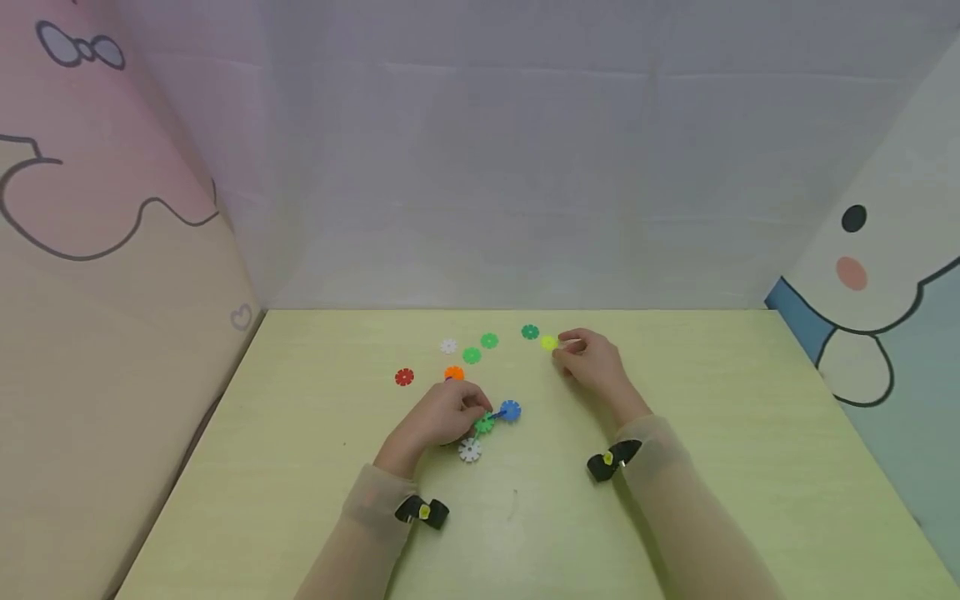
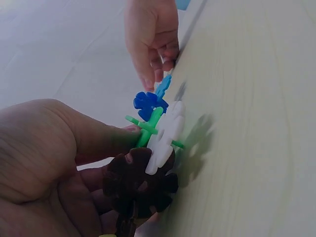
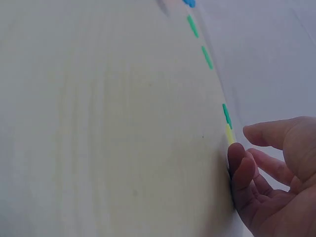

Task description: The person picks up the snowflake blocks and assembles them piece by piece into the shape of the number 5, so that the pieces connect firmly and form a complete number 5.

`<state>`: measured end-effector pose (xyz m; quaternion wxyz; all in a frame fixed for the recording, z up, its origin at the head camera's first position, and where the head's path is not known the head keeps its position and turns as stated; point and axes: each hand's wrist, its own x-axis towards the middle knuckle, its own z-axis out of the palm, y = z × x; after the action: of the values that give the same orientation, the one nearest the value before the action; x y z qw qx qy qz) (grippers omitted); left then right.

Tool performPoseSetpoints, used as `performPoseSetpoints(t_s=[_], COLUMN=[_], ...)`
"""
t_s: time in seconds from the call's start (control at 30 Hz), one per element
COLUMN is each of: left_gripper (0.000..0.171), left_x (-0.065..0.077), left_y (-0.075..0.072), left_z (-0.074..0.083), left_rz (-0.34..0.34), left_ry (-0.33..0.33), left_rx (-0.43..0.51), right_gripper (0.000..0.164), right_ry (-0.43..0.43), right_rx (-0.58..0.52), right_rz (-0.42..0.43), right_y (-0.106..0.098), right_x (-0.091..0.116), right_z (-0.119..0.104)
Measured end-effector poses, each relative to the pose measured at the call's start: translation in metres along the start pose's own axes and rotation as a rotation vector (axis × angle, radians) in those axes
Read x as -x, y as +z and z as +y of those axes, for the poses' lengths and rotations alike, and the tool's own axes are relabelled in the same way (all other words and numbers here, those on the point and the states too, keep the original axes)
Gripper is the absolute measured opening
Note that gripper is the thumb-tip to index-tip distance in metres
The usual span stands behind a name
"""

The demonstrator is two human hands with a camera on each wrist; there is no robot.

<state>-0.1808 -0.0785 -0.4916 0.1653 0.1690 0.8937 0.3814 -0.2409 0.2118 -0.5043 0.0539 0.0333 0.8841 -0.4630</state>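
My left hand [image 1: 442,412] pinches a chain of notched plastic snowflake discs above the table. In it are a green disc [image 1: 485,423], a blue disc [image 1: 510,410], a white disc [image 1: 469,451] and, in the left wrist view, a dark brown disc [image 2: 126,173]. An orange disc [image 1: 454,373] shows just beyond the knuckles; I cannot tell if it is linked. Over at the right, my right hand [image 1: 594,362] is beside a flat yellow disc [image 1: 548,342], its fingertips at the disc's edge. The right wrist view has the thumb apart from the fingers.
Loose discs lie flat toward the back of the table [image 1: 720,467]: a dark green one [image 1: 530,332], two light green ones, a white one [image 1: 448,346] and a red one [image 1: 404,377] at left. A pale back wall and printed side panels border the table.
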Motion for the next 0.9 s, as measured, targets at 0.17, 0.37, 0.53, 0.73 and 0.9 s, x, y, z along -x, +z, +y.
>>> performPoseSetpoints(t_s=[0.17, 0.37, 0.53, 0.73, 0.9], left_gripper=[0.014, 0.015, 0.016, 0.01, 0.012], left_x=[-0.001, -0.002, -0.005, -0.01, -0.014], left_y=[-0.002, -0.004, 0.001, 0.01, 0.015], left_z=[0.001, -0.002, -0.002, 0.0, 0.001], left_rz=[0.011, 0.061, 0.104, 0.112, 0.118], left_ry=[0.006, -0.032, -0.033, -0.02, -0.011], left_rx=[-0.086, -0.085, -0.04, -0.017, -0.014], right_gripper=[0.049, 0.043, 0.038, 0.027, 0.025], right_ry=[-0.041, -0.079, -0.052, -0.014, -0.004], right_rx=[0.096, 0.213, 0.169, 0.083, 0.014], right_rz=[-0.012, -0.006, -0.017, -0.059, -0.101], right_y=[0.0, 0.004, 0.006, 0.007, 0.009], right_x=[-0.015, -0.022, -0.015, 0.009, 0.037], right_z=[-0.002, -0.005, -0.005, -0.003, -0.003])
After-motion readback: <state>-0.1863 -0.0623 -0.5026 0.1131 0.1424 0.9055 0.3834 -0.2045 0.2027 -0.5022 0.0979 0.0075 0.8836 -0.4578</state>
